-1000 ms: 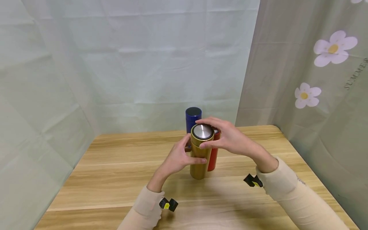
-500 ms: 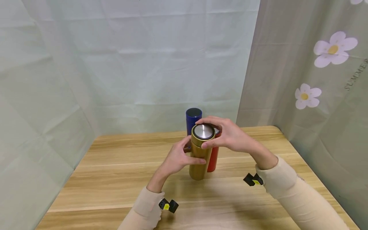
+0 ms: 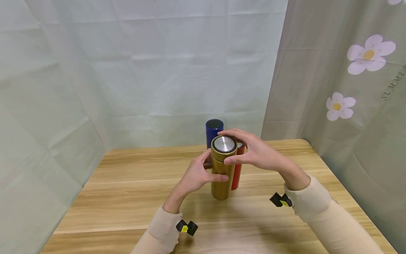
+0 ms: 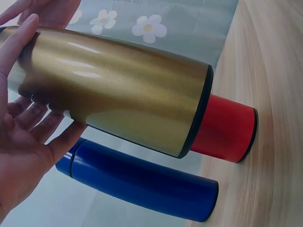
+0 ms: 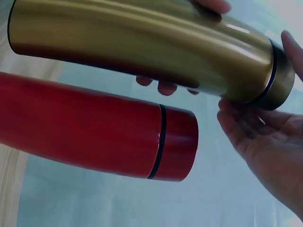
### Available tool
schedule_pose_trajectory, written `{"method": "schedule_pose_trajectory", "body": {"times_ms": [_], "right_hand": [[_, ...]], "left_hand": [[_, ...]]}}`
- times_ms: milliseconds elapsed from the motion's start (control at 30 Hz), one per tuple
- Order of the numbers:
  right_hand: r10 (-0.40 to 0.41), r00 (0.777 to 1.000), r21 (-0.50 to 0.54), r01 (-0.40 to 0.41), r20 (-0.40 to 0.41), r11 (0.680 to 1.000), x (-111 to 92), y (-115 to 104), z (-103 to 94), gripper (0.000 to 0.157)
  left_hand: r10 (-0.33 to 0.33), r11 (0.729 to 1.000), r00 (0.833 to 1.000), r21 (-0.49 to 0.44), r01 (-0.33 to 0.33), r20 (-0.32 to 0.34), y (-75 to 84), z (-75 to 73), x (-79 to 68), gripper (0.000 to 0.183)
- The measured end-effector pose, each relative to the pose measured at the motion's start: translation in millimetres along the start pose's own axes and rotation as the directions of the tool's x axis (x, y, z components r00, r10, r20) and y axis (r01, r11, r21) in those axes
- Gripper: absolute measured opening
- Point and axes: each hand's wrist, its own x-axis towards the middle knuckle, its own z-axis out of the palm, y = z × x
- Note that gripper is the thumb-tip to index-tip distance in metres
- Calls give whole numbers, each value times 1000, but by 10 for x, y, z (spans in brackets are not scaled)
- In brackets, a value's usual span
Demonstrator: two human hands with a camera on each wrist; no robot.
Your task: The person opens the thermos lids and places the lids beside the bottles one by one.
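A gold thermos flask (image 3: pixel 221 183) with a silver-topped lid (image 3: pixel 224 144) stands nearly upright between both hands. My left hand (image 3: pixel 196 173) grips its body, thumb in front and fingers behind. At the top, my right hand (image 3: pixel 253 151) holds the lid between thumb and fingers. The left wrist view shows the flask's black-rimmed base (image 4: pixel 198 111) raised above the table. Just behind it is a red thermos flask (image 5: pixel 90 127), partly hidden in the head view. A blue thermos flask (image 4: pixel 142 179) stands farther back, its lower part covered in the head view.
The wooden table (image 3: pixel 133 197) spreads under the flasks. A pale cloth backdrop (image 3: pixel 174 77) hangs behind it, and a curtain with white flowers (image 3: pixel 368 54) hangs at the right. Small black devices (image 3: pixel 187 227) sit at both cuffs.
The gold flask's base has swung slightly right, so the flask looks more upright. My right hand has shifted a little to the right on the lid; my left grip looks the same.
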Motion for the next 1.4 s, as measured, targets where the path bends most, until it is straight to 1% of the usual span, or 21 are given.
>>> {"method": "schedule_pose_trajectory", "body": {"times_ms": [100, 167, 333, 533, 667, 867, 1033, 1200, 1400], "right_hand": [[12, 1000, -10, -13, -29, 1000, -11, -7, 20, 70], [18, 999, 1, -18, -41, 1000, -12, -10, 28, 70], [19, 999, 36, -17, -44, 999, -3, -8, 32, 70], [4, 1000, 57, -3, -26, 998, 21, 3, 15, 65], [-1, 1000, 65, 1, -2, 998, 35, 21, -5, 62], [9, 999, 87, -14, 51, 996, 47, 47, -55, 64], [9, 998, 106, -15, 63, 994, 45, 54, -87, 66], [18, 999, 109, -21, 33, 994, 31, 39, -69, 69], [36, 999, 78, -34, -25, 996, 0, 4, -36, 73]], "left_hand": [[-4, 1000, 1000, 6, 4, -6, 1, 0, 7, 77], [-7, 1000, 1000, 10, 7, -9, -1, 0, 11, 77], [-5, 1000, 1000, 14, 5, -13, -8, 2, 16, 77], [5, 1000, 1000, 19, -5, -17, -11, -4, 17, 77], [1, 1000, 1000, 21, 0, -16, -15, -6, 15, 77], [-1, 999, 1000, 33, 2, -17, -8, 5, 23, 78], [3, 1000, 1000, 31, -2, -19, 14, 10, 38, 78], [1, 999, 1000, 35, 0, -30, 12, 21, 57, 75], [-1, 999, 999, 37, 3, -51, 11, 31, 68, 74]]}}
